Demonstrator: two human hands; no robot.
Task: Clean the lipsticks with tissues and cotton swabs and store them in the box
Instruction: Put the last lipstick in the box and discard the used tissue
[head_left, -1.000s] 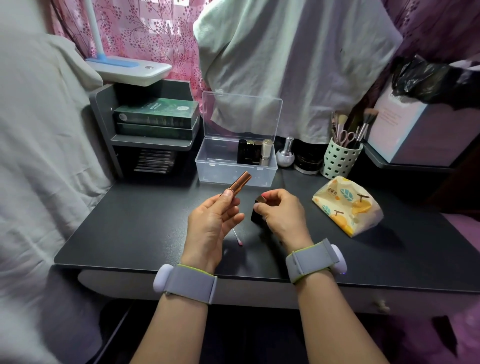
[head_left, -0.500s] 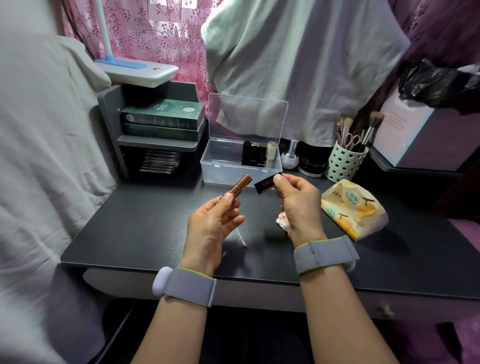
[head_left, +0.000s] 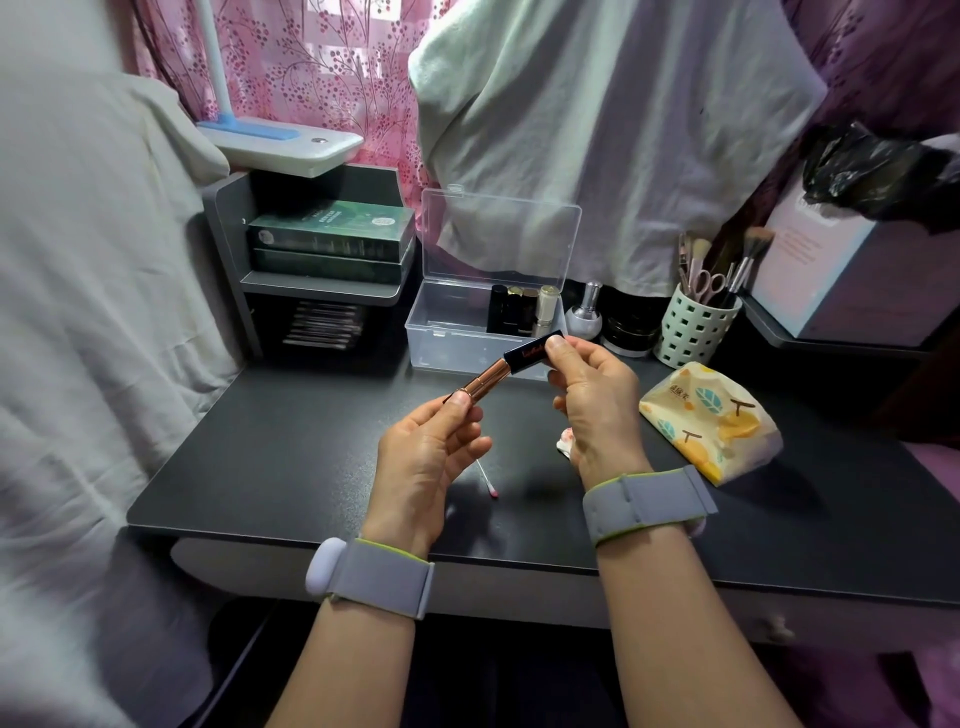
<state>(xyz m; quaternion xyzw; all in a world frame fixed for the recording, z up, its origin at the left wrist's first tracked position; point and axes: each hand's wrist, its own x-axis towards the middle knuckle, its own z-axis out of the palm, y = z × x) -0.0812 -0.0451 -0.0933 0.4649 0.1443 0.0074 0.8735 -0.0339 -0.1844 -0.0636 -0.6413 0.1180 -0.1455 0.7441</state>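
My left hand (head_left: 426, 457) grips the rose-gold lipstick tube (head_left: 485, 382) by its lower end, tilted up to the right. My right hand (head_left: 592, 395) pinches the black cap (head_left: 530, 353), which meets the tube's upper end. Both hover above the dark desk (head_left: 291, 457). A used cotton swab (head_left: 487, 480) with a pink tip lies on the desk below my hands. A crumpled stained tissue (head_left: 565, 444) peeks out under my right hand. The clear box (head_left: 447, 332) stands open behind, with several lipsticks (head_left: 524, 309) upright in its right side.
A patterned tissue pack (head_left: 711, 426) lies right of my hands. A white perforated cup (head_left: 696, 327) with brushes and scissors, a small bottle (head_left: 586, 314) and a dark jar (head_left: 631, 327) line the back. A grey shelf (head_left: 322, 280) with green boxes stands at the left.
My right hand lifted the black cap off the desk and brought it leftwards onto the end of the tube held in my left hand. The crumpled tissue became visible beneath it.
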